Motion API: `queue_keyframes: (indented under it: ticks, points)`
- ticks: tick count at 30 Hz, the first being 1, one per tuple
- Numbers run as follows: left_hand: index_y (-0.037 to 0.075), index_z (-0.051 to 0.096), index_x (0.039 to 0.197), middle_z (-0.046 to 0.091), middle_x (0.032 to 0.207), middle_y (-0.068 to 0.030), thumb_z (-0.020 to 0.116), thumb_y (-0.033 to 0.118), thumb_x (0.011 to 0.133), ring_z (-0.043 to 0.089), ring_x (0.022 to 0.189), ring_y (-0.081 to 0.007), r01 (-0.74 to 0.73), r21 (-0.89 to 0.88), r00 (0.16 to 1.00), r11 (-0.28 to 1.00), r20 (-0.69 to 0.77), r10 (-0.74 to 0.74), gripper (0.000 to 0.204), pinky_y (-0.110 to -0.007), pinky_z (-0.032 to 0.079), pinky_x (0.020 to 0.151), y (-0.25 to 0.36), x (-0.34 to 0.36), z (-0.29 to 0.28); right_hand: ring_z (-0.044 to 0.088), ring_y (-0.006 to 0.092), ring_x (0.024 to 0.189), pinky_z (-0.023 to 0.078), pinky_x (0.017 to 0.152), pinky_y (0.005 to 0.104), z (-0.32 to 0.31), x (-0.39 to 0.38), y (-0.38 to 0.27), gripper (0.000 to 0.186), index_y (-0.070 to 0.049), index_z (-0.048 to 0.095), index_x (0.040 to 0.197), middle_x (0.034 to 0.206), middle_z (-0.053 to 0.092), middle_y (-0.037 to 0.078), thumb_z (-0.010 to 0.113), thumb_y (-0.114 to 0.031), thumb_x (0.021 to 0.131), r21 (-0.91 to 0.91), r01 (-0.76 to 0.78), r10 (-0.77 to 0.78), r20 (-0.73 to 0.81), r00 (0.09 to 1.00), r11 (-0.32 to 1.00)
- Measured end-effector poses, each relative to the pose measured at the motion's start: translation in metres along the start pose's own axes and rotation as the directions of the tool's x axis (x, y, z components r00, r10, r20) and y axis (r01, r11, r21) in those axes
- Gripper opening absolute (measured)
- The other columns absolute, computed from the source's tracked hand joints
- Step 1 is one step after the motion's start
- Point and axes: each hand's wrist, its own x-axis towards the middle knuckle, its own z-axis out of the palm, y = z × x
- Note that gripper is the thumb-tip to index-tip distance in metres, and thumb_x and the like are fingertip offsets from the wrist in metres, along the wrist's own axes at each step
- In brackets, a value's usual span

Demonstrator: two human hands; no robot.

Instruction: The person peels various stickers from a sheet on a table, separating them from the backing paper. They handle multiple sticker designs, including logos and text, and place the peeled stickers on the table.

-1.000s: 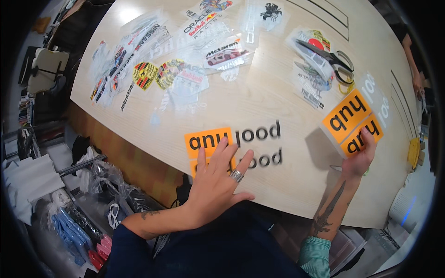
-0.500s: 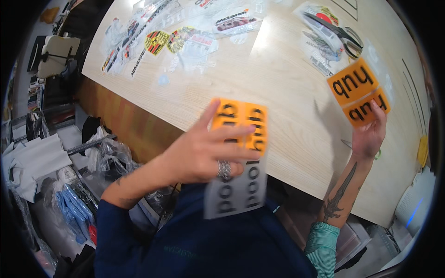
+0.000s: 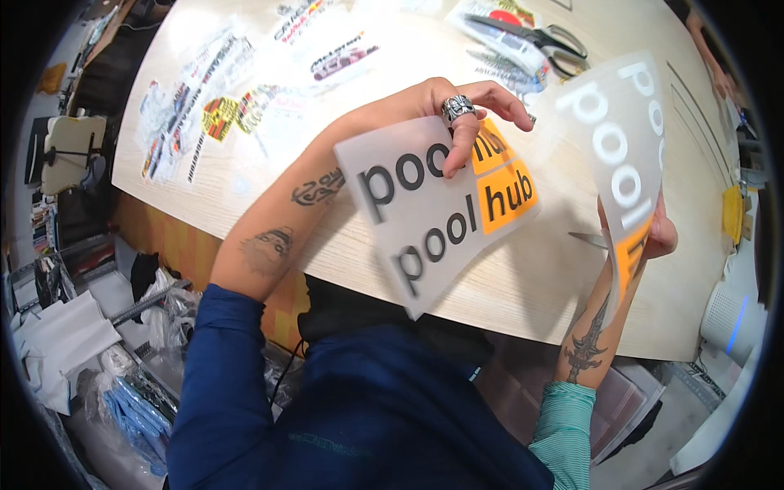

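Note:
My left hand (image 3: 443,94), with a silver ring, reaches over the table and pinches a translucent transfer sheet (image 3: 433,216) between thumb and fingers. This sheet has black lettering, part of it on orange panels, and hangs tilted above the table's near edge. On the right, my right hand (image 3: 665,234) grips a second transfer sheet (image 3: 614,147), which stands up and curves. White letters and an orange patch show on it; the sheet hides most of the fingers. A pointed metal blade (image 3: 588,239) lies beside my right wrist.
Clear sticker sheets (image 3: 220,118) spread over the table's (image 3: 294,204) left and far side. Scissors (image 3: 563,49) with dark handles lie on more stickers at the back. Another person's arm (image 3: 709,53) shows at far right. Bagged clothes (image 3: 135,416) lie lower left; a white device (image 3: 731,318) stands right.
My left hand has moved up and right, and its sheet has turned so the lettering reads upright. The right-hand sheet has swung up and unfolded, now showing white letters.

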Motion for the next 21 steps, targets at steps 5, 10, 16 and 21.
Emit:
queue_keyframes:
  ticks: [5,10,16,21]
  points:
    - [-0.003,0.073,0.102,0.065,0.131,-0.0106,0.073,0.013,0.087,0.056,0.120,-0.0127,0.189,0.034,0.978,0.981,-0.091,-0.185,0.021,-0.031,0.044,0.105,-0.004,0.000,0.012,0.067,0.0315,0.116,0.054,0.097,0.0398,0.006,-0.011,0.016,0.087,0.009,0.041,0.147,0.130,0.063,0.025,0.080,-0.018,0.073,-0.061,-0.198,0.198,0.006,0.980,0.978]
    - [0.005,0.073,0.073,0.064,0.128,-0.0116,0.076,0.003,0.075,0.057,0.119,-0.0169,0.067,-0.059,0.995,0.996,-0.074,-0.071,0.005,-0.032,0.044,0.105,-0.011,0.000,0.020,0.068,0.0280,0.112,0.053,0.097,0.0411,0.023,-0.012,0.036,0.075,0.009,0.057,0.132,0.121,0.069,0.021,0.090,-0.022,0.073,-0.005,-0.182,0.181,0.103,0.978,0.983]
    - [0.009,0.070,0.056,0.052,0.140,-0.0200,0.079,0.006,0.078,0.055,0.129,-0.0327,-0.008,-0.174,0.999,0.985,-0.047,0.000,0.024,-0.040,0.046,0.106,-0.012,0.004,0.024,0.069,0.0181,0.101,0.055,0.087,0.0322,0.044,0.016,0.009,0.057,0.006,0.063,0.125,0.109,0.071,0.013,0.082,-0.009,0.073,-0.615,-0.387,0.430,-0.086,0.899,0.687]
    - [0.010,0.072,0.060,0.047,0.146,-0.0211,0.082,0.008,0.077,0.049,0.136,-0.0338,-0.052,-0.247,0.998,0.968,-0.041,0.043,0.020,-0.046,0.041,0.112,-0.021,0.008,0.021,0.069,0.0164,0.101,0.055,0.086,0.0311,0.062,0.021,0.015,0.048,0.005,0.062,0.122,0.108,0.070,0.012,0.080,-0.010,0.079,-0.688,-0.408,0.442,-0.140,0.886,0.600]
